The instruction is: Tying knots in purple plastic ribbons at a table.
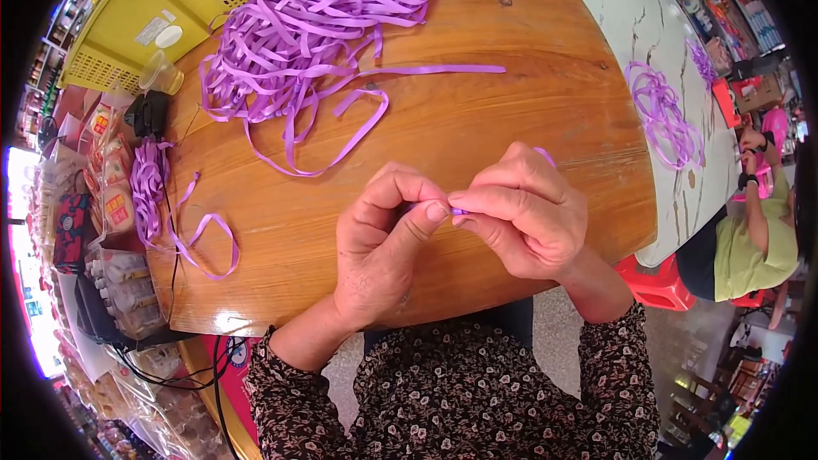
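My left hand [385, 234] and my right hand [527, 213] meet over the near part of the wooden table, fingertips almost touching. Both pinch a short bit of purple ribbon [460, 211] between thumb and forefinger. Most of that ribbon is hidden by my fingers; another bit of purple shows behind my right hand. Beyond my hands lies a large heap of flat purple ribbons [315, 21], with one strand stretching to the right and another looping toward me. A smaller purple bundle [150, 192] hangs at the table's left edge, its loose end curling on the wood.
A yellow plastic crate [119, 21] and a clear cup [162, 74] stand at the far left, above packaged goods. On the right, a white marbled table [618, 13] carries more purple ribbon [665, 119]. A red stool [656, 283] and a seated person [754, 243] are beside it. Black cables hang lower left.
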A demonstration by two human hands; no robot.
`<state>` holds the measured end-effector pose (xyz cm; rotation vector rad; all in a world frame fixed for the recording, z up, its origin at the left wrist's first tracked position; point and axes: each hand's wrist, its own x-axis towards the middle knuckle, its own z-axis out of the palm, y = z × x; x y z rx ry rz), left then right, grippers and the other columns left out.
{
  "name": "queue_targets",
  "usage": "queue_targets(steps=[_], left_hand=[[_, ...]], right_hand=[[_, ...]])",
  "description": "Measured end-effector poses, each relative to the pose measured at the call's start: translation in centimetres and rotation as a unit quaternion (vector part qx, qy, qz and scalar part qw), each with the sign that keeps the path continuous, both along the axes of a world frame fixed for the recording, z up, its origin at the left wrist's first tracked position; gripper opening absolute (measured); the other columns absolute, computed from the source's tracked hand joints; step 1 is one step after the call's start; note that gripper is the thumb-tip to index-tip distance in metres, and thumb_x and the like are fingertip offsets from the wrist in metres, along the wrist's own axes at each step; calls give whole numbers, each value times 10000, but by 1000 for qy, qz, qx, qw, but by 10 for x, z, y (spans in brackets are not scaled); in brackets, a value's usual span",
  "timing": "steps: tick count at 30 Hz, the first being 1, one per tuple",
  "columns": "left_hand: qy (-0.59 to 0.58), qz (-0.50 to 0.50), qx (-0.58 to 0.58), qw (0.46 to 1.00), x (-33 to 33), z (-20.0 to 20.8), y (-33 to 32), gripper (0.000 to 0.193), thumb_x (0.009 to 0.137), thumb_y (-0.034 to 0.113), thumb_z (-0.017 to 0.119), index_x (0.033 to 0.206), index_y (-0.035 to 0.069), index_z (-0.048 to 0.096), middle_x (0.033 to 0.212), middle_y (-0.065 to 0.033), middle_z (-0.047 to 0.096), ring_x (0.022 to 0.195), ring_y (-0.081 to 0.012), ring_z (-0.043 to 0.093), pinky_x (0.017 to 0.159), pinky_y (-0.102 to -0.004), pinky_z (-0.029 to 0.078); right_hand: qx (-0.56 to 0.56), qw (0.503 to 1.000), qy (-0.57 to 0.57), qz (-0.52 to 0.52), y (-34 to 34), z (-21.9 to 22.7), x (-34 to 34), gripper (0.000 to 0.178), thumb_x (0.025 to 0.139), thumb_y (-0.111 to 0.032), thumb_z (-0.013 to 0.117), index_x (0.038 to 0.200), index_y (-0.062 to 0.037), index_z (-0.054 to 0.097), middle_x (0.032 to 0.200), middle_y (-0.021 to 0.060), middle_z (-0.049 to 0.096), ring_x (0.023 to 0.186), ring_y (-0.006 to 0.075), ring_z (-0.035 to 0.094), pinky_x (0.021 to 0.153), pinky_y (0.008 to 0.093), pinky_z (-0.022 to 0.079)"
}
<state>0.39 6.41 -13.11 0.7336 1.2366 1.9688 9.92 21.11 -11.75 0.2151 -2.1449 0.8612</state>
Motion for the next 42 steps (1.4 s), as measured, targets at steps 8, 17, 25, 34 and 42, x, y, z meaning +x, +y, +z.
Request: queue_targets(steps=[8,17,25,34,42], left_hand=[[33,38,-17,999,-3,-3,4,33,884,-4,578,916,-11,584,887,-15,538,835,-71,496,756,-195,403],[-19,26,-8,999,-5,-7,6,93,875,-3,595,957,10,637,881,7,519,836,-60,491,749,-187,396],[-92,9,-28,995,-6,4,3,106,853,-16,614,948,18,643,880,12,542,821,-63,488,759,-203,391],[-65,23,-13,998,-7,-1,3,109,839,-7,636,943,24,645,887,15,547,805,-64,471,749,-201,385],[-70,-28,18,997,-3,2,6,92,870,14,611,957,24,642,892,1,584,838,-75,517,776,-211,413]], right_hand=[[-12,1000,3,-4,1,-7,-8,204,685,-17,750,871,-6,666,765,73,594,610,176,521,510,271,391],[-80,995,-43,33,6,-11,-11,241,708,-8,740,938,8,669,783,68,597,639,135,536,527,239,409],[-380,918,-83,84,9,-7,-2,200,751,-8,721,936,24,652,796,65,592,708,107,553,583,209,421],[-316,938,-114,83,8,1,-5,171,793,13,667,963,25,653,866,81,612,804,134,573,681,220,444],[-477,863,-129,110,4,-7,-2,162,837,46,611,995,10,617,912,75,625,861,123,599,762,241,489]])
